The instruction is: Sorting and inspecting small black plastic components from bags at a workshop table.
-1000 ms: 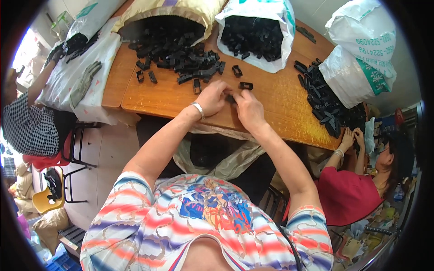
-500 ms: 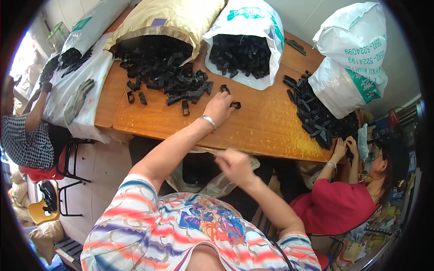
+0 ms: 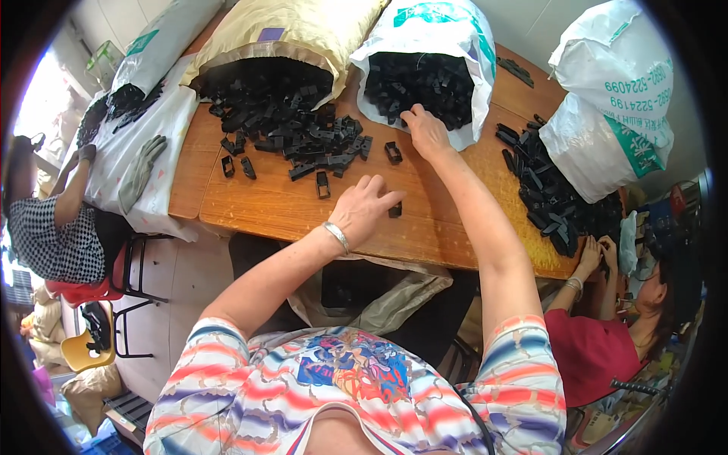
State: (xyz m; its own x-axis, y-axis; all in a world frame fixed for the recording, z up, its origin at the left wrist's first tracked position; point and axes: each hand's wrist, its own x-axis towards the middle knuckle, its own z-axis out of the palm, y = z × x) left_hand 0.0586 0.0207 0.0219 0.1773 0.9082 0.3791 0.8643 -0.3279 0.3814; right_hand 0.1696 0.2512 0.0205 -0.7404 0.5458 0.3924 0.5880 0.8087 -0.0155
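While the right hand (image 3: 426, 130) reaches, fingers loosely spread, into the far white sack (image 3: 462, 45) of black parts (image 3: 421, 80), the left hand (image 3: 365, 208) rests open beside one part (image 3: 395, 210) near the table (image 3: 265, 208) edge; a nudge could knock it off.

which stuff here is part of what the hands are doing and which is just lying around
In use:
right hand reaching into the white sack of black plastic parts
left hand by a single black part
loose pile of black parts

Lying about:
grey glove
yellow sack
white sack at right
bag under the table
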